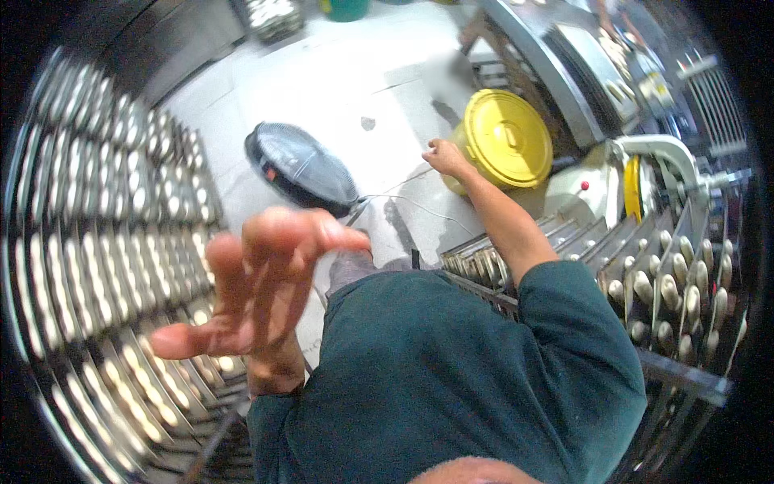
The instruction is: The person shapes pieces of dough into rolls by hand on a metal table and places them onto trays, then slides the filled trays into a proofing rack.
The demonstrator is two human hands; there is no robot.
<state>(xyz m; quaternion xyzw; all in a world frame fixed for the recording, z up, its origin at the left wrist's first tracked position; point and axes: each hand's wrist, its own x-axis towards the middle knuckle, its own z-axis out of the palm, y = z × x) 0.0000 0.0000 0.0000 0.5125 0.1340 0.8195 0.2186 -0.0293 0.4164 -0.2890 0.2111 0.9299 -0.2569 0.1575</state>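
My left hand (266,286) is raised close to the camera, open, its fingers apart and slightly bent, with a rack (105,274) of trays of pale, elongated dough pieces to its left. My right hand (443,157) is out at the left side of a yellow bucket (504,133) with a lid, open with loosely bent fingers and nothing visible in them. Whether it touches the bucket I cannot tell. A second rack (645,294) of tilted trays with dough pieces stands below my right forearm.
A black round fan-like object (298,165) lies on the tiled floor (322,73), with a cable beside it. At right are a white machine (584,202) and a steel table (532,32); part of another person's arm (605,18) shows beyond. A green container (343,6) stands at the back.
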